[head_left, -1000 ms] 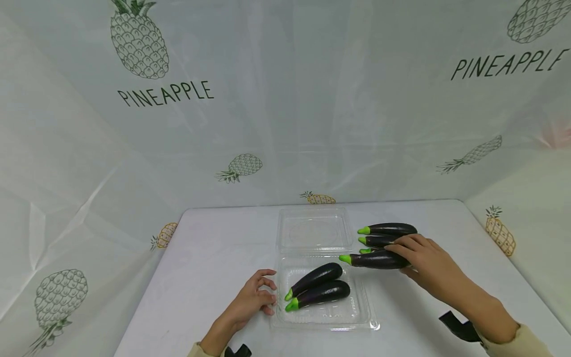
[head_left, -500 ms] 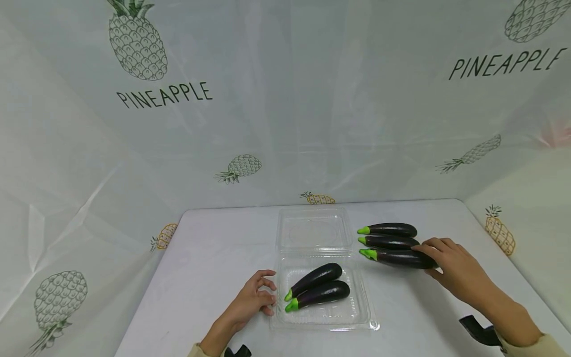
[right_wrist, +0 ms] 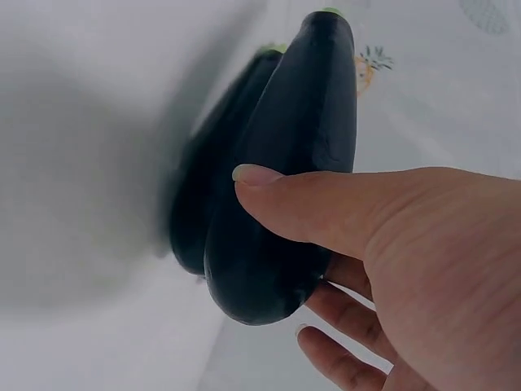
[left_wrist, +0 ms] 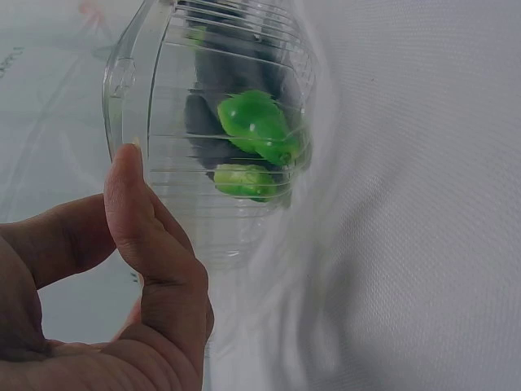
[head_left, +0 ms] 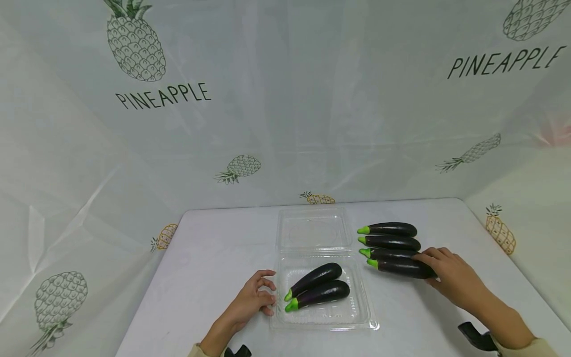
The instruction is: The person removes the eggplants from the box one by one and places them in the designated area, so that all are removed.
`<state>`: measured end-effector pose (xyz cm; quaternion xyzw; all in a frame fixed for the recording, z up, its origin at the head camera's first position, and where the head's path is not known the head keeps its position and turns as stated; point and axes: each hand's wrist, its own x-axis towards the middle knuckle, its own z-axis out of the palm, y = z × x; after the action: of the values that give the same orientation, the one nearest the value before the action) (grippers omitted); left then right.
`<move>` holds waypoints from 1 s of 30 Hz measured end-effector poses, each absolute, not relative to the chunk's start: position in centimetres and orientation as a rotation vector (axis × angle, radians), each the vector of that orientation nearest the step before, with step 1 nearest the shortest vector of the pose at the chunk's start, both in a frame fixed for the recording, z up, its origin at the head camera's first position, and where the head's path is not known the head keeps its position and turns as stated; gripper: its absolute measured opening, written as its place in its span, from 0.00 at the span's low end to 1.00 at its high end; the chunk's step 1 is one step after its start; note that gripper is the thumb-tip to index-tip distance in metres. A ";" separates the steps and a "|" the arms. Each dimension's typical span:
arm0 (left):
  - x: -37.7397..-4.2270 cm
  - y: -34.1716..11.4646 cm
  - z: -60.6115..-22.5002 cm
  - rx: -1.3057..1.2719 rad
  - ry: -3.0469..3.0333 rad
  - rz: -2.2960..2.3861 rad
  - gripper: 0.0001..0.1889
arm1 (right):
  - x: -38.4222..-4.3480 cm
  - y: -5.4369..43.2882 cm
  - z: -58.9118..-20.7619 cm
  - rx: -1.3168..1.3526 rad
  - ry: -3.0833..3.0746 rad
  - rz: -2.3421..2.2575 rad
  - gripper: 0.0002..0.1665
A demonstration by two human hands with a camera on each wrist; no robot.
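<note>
My right hand (head_left: 455, 275) grips a dark eggplant (right_wrist: 277, 171) by its blunt end, with the thumb lying across the skin. That eggplant is the nearest of a row at the right of the table, its green stem pointing left. Right beside it lies another eggplant (right_wrist: 216, 179), partly covered in the right wrist view. My left hand (head_left: 254, 297) has its loosely bent fingers at the left rim of a clear plastic clamshell container (head_left: 361, 317). Inside the container's base are two eggplants (head_left: 323, 292), whose green stems (left_wrist: 256, 126) show through the wall.
Two more eggplants (head_left: 387, 228) lie at the back of the row. The container's lid (head_left: 314, 230) is folded back flat behind the base. A pale curtain with pineapple prints (head_left: 321, 124) hangs around the white table (head_left: 214, 238).
My right hand has moved right with the eggplant, then slightly toward me, from overlapping the row to its near side. The left hand and the container have stayed put.
</note>
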<state>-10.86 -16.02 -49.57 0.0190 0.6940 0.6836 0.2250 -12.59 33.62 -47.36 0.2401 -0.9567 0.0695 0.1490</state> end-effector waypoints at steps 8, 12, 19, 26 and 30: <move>-11.0 -16.0 -49.5 0.054 1.899 1.895 0.35 | -12.6 33.1 -48.2 0.675 -2.796 0.198 0.34; -11.0 -16.1 -49.4 0.057 1.887 1.903 0.35 | -12.6 32.8 -48.5 0.665 -2.812 0.187 0.33; -11.0 -16.0 -49.4 0.055 1.886 1.902 0.35 | -12.6 32.4 -48.9 0.656 -2.834 0.165 0.33; -11.0 -16.0 -49.5 0.045 1.887 1.902 0.35 | -12.8 32.2 -49.3 0.646 -2.829 0.153 0.32; -10.9 -16.1 -49.6 0.044 1.886 1.902 0.35 | -12.7 31.9 -49.5 0.625 -2.833 0.143 0.32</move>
<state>-10.91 -16.05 -49.57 0.0158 0.6851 0.6912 0.2294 -12.66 31.89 -49.49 0.2136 -0.9685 0.0488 0.1182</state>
